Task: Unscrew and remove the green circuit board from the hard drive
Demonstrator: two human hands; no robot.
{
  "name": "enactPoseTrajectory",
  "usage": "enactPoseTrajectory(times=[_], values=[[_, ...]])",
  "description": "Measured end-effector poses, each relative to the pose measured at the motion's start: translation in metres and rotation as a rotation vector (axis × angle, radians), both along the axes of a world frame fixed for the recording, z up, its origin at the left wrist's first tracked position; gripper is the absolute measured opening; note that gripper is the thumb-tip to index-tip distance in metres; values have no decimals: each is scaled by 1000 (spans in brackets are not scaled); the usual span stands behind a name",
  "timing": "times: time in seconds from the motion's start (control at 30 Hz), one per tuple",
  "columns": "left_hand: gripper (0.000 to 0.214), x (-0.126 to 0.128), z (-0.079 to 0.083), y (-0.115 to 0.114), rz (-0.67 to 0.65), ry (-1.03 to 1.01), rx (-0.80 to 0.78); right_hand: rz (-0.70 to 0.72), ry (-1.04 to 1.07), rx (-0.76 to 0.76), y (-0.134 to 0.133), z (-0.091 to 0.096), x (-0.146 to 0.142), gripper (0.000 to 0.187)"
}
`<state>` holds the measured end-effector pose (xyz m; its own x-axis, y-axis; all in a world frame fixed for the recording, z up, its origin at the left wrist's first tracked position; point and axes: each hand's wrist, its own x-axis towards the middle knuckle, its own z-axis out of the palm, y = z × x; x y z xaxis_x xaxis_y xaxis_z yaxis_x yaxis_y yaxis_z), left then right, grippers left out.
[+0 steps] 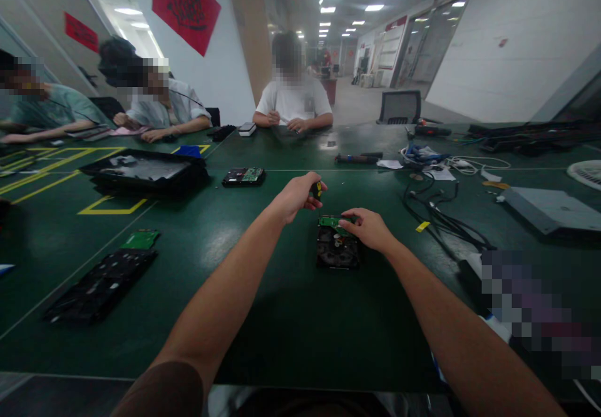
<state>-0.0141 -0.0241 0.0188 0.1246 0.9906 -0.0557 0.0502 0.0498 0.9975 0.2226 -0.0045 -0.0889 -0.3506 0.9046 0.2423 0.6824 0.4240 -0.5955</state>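
Gripping a screwdriver (318, 190) with a black and yellow handle, your left hand (295, 196) is closed into a fist just above and behind the hard drive (336, 253). The tool's tip is hidden from this view. Your right hand (370, 229) is half curled, its fingertips (346, 221) resting on the green circuit board (328, 221) at the far end of the drive. Your thumb is tucked out of sight, so you cannot tell whether that hand pinches the board or only presses on it. The hard drive lies flat on the dark green desk (282, 317), straight ahead of you, between your two forearms.

Farther back and to your left sits a second drive (244, 176) with its own green board showing, and beside that a wide black tray (141, 173). Nearer on the left lies a long black panel (101, 285) with a loose green board (141, 239) at its far end. To your right a tangle of black cables (436, 216) runs across the desk, with a flat grey box (549, 209) beyond it. Three other people sit along the far side, their hands on the desk in front of them.
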Motion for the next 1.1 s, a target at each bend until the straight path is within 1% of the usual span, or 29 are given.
enactPoseTrajectory(times=[0.13,0.33,0.57,0.67,0.83,0.93,1.1], values=[[31,1,2,-1,-16,22,18,-14,11,3,2,-2,0,40],[26,1,4,-2,5,-84,-45,-17,8,4,2,-1,-4,40],[29,2,3,-3,-8,-42,-3,-20,-3,-9,2,1,-8,42],[29,2,3,-3,-26,-41,-13,-8,5,2,3,-1,-7,40],[25,-1,3,-1,14,-37,-29,-17,21,20,3,-4,-7,40],[25,-3,2,2,-7,-23,-39,-23,35,13,4,-6,-7,40],[28,-4,0,4,-11,-28,-40,23,84,8,5,-6,-7,39]])
